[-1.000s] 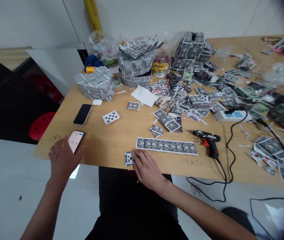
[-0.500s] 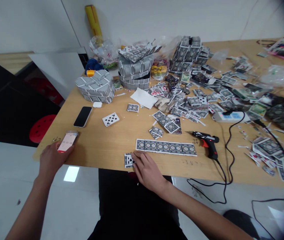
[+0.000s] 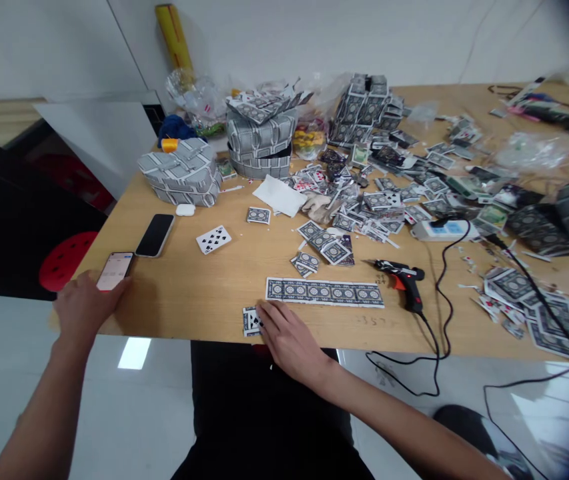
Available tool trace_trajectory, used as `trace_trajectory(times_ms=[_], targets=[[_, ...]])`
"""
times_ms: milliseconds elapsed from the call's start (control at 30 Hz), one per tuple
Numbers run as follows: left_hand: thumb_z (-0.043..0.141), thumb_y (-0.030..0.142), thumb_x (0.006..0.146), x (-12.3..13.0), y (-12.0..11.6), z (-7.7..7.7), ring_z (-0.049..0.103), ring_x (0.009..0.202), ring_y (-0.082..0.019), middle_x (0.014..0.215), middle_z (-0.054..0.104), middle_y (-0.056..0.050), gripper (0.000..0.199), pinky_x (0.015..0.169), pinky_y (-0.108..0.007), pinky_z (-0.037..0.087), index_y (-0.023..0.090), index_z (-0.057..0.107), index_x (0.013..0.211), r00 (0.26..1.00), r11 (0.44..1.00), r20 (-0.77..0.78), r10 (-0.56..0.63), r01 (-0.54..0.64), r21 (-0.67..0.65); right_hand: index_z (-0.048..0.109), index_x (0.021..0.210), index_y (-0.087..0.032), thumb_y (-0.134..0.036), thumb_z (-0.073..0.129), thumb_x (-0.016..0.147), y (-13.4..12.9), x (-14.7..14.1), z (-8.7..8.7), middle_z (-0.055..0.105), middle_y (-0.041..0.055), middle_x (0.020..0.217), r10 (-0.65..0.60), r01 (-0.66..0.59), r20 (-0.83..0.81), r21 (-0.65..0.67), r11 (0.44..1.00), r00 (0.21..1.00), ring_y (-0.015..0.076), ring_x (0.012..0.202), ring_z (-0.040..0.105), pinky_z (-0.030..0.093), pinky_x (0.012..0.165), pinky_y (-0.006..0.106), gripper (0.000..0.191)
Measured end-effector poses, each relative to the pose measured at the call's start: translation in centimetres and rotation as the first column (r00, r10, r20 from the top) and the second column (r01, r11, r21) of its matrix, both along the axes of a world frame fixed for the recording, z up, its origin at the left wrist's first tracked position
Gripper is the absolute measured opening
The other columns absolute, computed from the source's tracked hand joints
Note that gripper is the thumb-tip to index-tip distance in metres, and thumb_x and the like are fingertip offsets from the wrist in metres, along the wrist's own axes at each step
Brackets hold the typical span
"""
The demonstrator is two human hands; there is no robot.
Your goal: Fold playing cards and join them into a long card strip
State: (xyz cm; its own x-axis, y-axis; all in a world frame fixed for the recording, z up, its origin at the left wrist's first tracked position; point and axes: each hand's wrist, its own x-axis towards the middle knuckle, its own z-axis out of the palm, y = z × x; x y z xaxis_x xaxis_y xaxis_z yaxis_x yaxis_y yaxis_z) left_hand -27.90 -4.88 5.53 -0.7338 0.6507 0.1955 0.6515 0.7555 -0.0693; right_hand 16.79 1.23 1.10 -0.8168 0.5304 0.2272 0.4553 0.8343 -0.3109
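Note:
My left hand [image 3: 87, 303] grips the lower sides of a smartphone [image 3: 115, 267] with a lit screen at the table's left front edge. Beside it lies a second phone [image 3: 155, 235] with a dark screen. At the front edge, the fingers of my right hand [image 3: 287, 337] are together over a small piece of folded playing cards [image 3: 251, 322], showing spades and a patterned border; my thumb is hidden. Just beyond that hand stretches a flat strip of joined card backs [image 3: 324, 292]. A black glue gun [image 3: 407, 283] with a red trigger rests right of the strip.
Loose cards and scraps [image 3: 384, 200] cover the back and right of the wooden table [image 3: 189, 287]. Grey woven boxes [image 3: 184, 173] stand at the back left. A white power strip [image 3: 441, 231] sits on the right, and the glue gun's black cable [image 3: 434, 373] hangs over the front edge.
My left hand has shifted the lit phone slightly left and away from me, beside the dark phone. My right hand stays on the folded cards. The whole view has turned a little right.

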Motion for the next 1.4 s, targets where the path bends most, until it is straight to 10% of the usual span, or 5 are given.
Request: trace_trajectory(times_ms=[133,267,400,1400], targets=[[0.046,0.068,0.1,7.6,-0.8,0.1,0.06,0.129,-0.042,0.137,0.065,-0.022,0.072,0.108,-0.061,0.047,0.01,0.055,0.142,0.975,0.973,0.028,-0.219,0.216,0.083,0.054,0.15,0.0,-0.012,0.051,0.105,0.0,0.0,0.2,0.06,0.0221,0.149,0.002,-0.003,0.027,0.011,1.0,1.0,0.0346,0.137,0.054,0.051,0.119,0.051,0.047],[0.053,0.038,0.104,19.0,-1.9,-1.7,0.063,0.13,-0.032,0.134,0.072,-0.014,0.033,0.116,-0.051,0.045,0.02,0.066,0.128,0.659,0.689,0.203,-0.724,0.677,0.258,0.055,0.149,-0.001,-0.013,0.052,0.105,0.0,0.0,0.4,0.061,0.0216,0.147,0.005,-0.005,0.03,0.006,1.0,1.0,0.0358,0.138,0.052,0.051,0.119,0.052,0.046],[0.058,0.032,0.104,25.8,-2.7,-3.7,0.061,0.134,-0.03,0.145,0.066,-0.015,0.044,0.115,-0.047,0.048,0.017,0.057,0.146,0.523,0.585,0.265,-0.81,0.753,0.302,0.055,0.151,-0.006,-0.016,0.05,0.107,0.1,0.1,0.6,0.064,0.0194,0.143,-0.009,0.009,-0.002,-0.032,0.999,1.0,0.0338,0.135,0.054,0.054,0.115,0.051,0.045],[0.064,0.025,0.102,25.9,-1.7,-4.5,0.063,0.127,-0.032,0.134,0.073,-0.01,0.03,0.111,-0.052,0.046,0.024,0.07,0.131,0.525,0.586,0.265,-0.809,0.682,0.437,0.062,0.146,-0.009,-0.018,0.056,0.107,0.3,0.3,0.0,0.067,0.0179,0.143,-0.058,0.043,-0.12,-0.121,0.992,0.991,0.036,0.141,0.055,0.055,0.114,0.055,0.04]])
